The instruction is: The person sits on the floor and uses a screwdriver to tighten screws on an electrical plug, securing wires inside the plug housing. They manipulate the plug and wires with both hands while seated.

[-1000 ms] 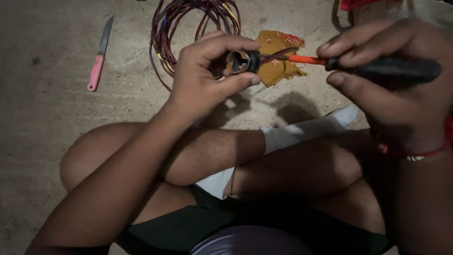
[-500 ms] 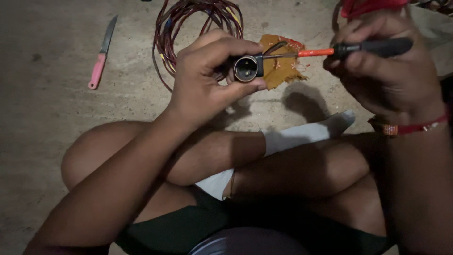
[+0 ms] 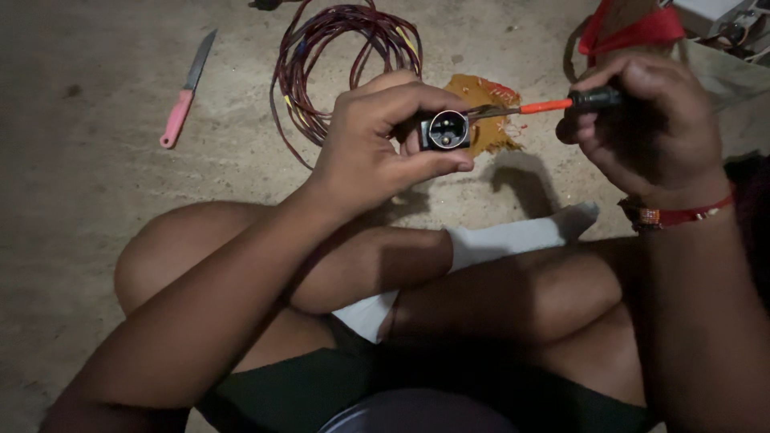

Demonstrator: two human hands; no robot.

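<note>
Left hand (image 3: 373, 148): fingers curled tight round a small black socket fitting (image 3: 443, 129), thumb under it, forefinger over the top. Its round open face is turned up toward the camera; two pale metal contacts show inside. Held in the air above the crossed legs, clear of the floor.

Right hand (image 3: 642, 132): closed on the dark handle of a screwdriver (image 3: 553, 103), with an orange sleeve on the shaft. The shaft runs level toward the fitting and the metal tip meets its right side. Whether the tip is seated in a screw I cannot tell; that side is turned away and in shadow. A red thread band (image 3: 682, 215) sits on the right wrist.

Step in hand, as I judge it: working a side screw or terminal on the fitting, tool just applied. What the move seems to call for: the left grip held steady so the fitting does not twist, the tip kept square in its slot, turning done with the fingers rather than the whole arm. A slip would send the tip toward the left fingertips close by.

Further out: person sits cross-legged on a bare concrete floor (image 3: 96, 208), a white sock (image 3: 513, 236) showing. A coil of dark red wire (image 3: 337, 56) lies beyond the left hand. An orange-brown scrap (image 3: 489, 124) lies on the floor behind the fitting. A pink-handled knife (image 3: 186, 100) lies well apart at left. Red strap (image 3: 634, 28) at the top right edge.
</note>
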